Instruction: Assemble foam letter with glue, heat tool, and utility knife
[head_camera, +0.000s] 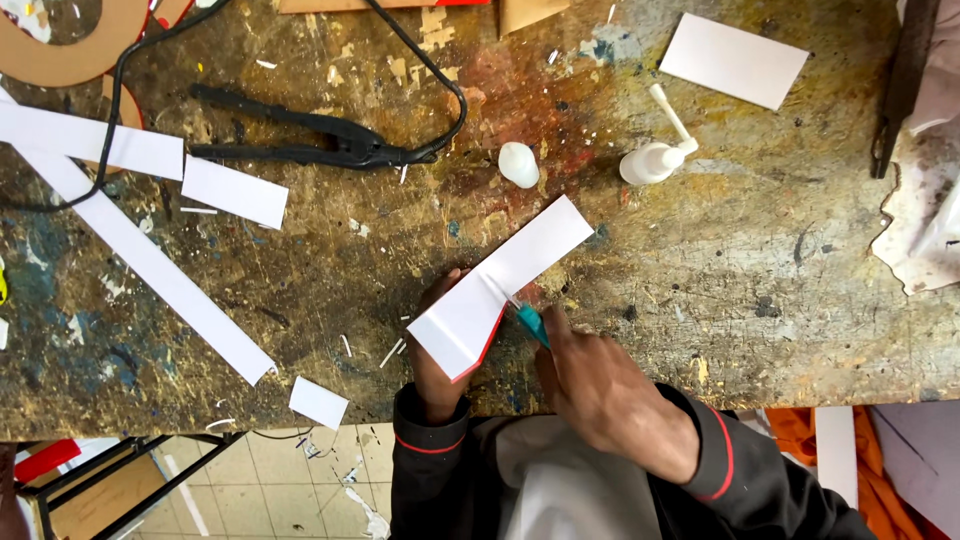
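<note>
Seen from above, a person works at a worn, paint-stained wooden table (700, 280). A white paper strip (500, 285) with a red underside lies diagonally near the table's front edge, just in front of the person's body. The left hand (437, 345) lies mostly under and beside the strip's near end, holding it flat; how its fingers are set I cannot tell, because the paper hides them. The right hand (600, 390) has its fingers pressed together around a teal-handled cutter (531, 323), whose tip touches the strip near its middle.

The strip looks light, thin and easily creased or torn. It would probably slide on the table unless pinned, so it seems best held flat close to the cut, or lifted by its long edges.

Besides this strip, five other white paper pieces are in view: two long strips (150, 265) crossing at the left, one shorter rectangle (235, 192) by them, one small scrap (319, 402) at the front edge, and one rectangle (734, 60) at the upper right. There is one black hinged tool (300, 140) with a cord, one white glue bottle (655, 160) lying on its side, and one white cap (518, 165) near it. Brown cardboard pieces (50, 50) sit at the upper left.
</note>
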